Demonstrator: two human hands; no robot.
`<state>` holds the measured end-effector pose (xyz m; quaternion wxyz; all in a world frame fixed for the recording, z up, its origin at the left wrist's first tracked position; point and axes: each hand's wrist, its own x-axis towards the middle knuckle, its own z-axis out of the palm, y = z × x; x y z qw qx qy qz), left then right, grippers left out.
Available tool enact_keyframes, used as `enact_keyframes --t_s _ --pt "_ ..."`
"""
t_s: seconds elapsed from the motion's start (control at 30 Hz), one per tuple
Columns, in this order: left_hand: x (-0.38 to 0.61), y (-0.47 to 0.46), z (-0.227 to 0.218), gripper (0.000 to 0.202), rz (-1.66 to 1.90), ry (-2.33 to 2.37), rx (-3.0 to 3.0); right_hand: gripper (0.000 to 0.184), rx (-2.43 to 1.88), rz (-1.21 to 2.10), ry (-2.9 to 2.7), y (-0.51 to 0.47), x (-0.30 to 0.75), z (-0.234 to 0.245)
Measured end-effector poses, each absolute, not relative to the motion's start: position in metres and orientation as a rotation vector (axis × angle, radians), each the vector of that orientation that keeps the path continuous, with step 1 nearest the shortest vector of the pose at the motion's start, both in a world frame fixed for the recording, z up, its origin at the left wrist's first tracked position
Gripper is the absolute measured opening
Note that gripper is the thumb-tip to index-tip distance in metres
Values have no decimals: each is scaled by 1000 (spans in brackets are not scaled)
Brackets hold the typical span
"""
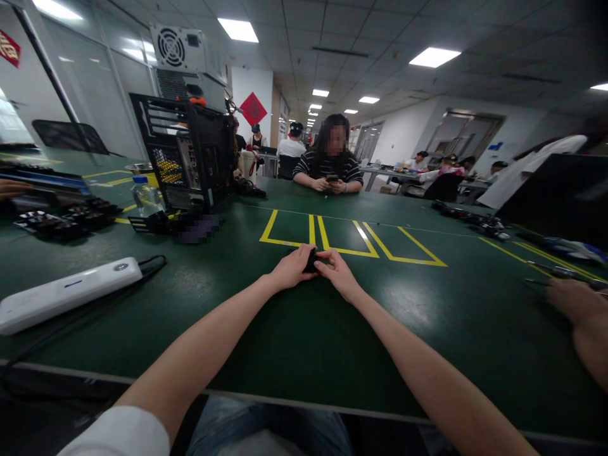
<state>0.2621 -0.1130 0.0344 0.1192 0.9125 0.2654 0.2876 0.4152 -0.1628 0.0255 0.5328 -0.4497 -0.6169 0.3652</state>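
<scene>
My left hand (292,267) and my right hand (336,271) meet in front of me on the green table (294,335). Both are closed around a small black object (311,261) held between the fingertips. The object is mostly hidden by my fingers, so I cannot make out what it is. Just beyond my hands lie yellow tape boxes (332,237) marked on the table top.
A white power strip (66,292) with a black cable lies at the left. An open black computer case (190,155), a water bottle (145,196) and black parts (61,221) stand at the back left. A person (329,163) sits opposite. Another person's hand (582,310) rests at the right edge.
</scene>
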Motion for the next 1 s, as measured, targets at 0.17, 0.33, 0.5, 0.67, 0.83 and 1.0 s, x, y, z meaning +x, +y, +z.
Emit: enact_keyframes --t_s 0.17,0.33,0.5,0.67,0.83,1.0 --pt "263 -112 33 58 865 763 2668 30 -1068 848 -1490 -159 417 25" --pt "264 -110 32 58 855 773 2668 32 -1009 948 -1475 -157 419 23" --pt "264 -110 32 58 856 761 2660 31 -1005 953 -1463 -161 418 24" --pt "263 -111 32 58 860 750 2652 20 -1084 956 -1430 -164 416 26" --pt "264 -111 32 60 857 772 2634 29 -1110 912 -1472 -161 417 27" --pt "263 -110 31 61 824 785 2633 32 -1012 948 -1515 -162 420 27"
